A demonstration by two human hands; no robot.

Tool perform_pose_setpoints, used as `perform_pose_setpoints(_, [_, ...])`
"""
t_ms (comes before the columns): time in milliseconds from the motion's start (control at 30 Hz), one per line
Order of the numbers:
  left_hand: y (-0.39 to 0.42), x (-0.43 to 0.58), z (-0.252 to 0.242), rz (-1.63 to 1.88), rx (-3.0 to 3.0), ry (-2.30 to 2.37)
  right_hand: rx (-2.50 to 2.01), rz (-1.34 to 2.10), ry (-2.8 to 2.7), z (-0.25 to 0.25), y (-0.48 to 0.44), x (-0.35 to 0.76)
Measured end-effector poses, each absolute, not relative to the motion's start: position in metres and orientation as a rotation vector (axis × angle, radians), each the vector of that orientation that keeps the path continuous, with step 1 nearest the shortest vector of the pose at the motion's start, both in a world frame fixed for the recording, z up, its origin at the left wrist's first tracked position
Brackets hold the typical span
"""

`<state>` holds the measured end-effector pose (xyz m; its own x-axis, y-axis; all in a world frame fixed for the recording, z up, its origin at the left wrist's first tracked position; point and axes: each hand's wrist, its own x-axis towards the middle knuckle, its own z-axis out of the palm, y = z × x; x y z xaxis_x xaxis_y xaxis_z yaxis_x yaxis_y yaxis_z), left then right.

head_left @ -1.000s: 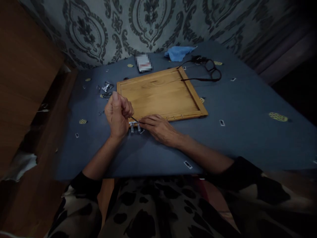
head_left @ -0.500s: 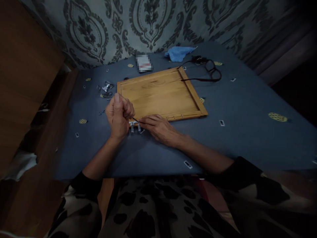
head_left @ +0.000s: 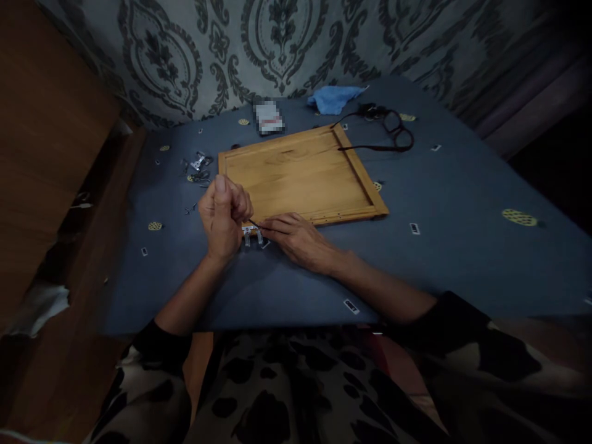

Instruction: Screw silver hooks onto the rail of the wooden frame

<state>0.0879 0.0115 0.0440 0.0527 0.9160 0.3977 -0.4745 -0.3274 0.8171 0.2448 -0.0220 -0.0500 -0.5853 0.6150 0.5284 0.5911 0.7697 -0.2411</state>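
A light wooden panel with a raised frame lies flat on the dark blue cloth. At its near left corner sits a small silver metal hinge. My left hand is closed in a fist around a thin dark tool, likely a screwdriver, whose tip slants down to the hinge. My right hand rests on the cloth just right of the hinge, with its fingertips pressed together against it.
Loose metal fittings and screws lie left of the panel. Behind it are a blurred small box, a blue cloth and black glasses. A brown wooden cabinet stands on the left; patterned wallpaper is behind.
My left hand has edged slightly right and turned a little around the tool. My right hand and the hinge have stayed in place.
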Motion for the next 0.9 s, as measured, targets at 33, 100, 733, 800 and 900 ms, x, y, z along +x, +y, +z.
perform_pose_setpoints(33, [0.011, 0.088, 0.044, 1.548, 1.192, 0.537, -0.900, 0.063, -2.356, -0.050, -0.022, 0.245])
perform_pose_setpoints(100, [0.011, 0.088, 0.043, 1.542, 1.225, 0.532, -0.914, 0.090, -2.357, -0.051, -0.021, 0.245])
perform_pose_setpoints(733, [0.020, 0.095, 0.052, 1.366, 1.145, 0.586, -0.934, 0.090, -2.376, -0.055, -0.019, 0.245])
perform_pose_setpoints(800, [0.022, 0.098, 0.053, 1.346, 1.130, 0.597, -0.923, 0.078, -2.378, -0.054, -0.019, 0.245])
perform_pose_setpoints(900, [0.025, 0.101, 0.053, 1.348, 1.138, 0.629, -0.928, 0.081, -2.391, -0.053, -0.020, 0.245])
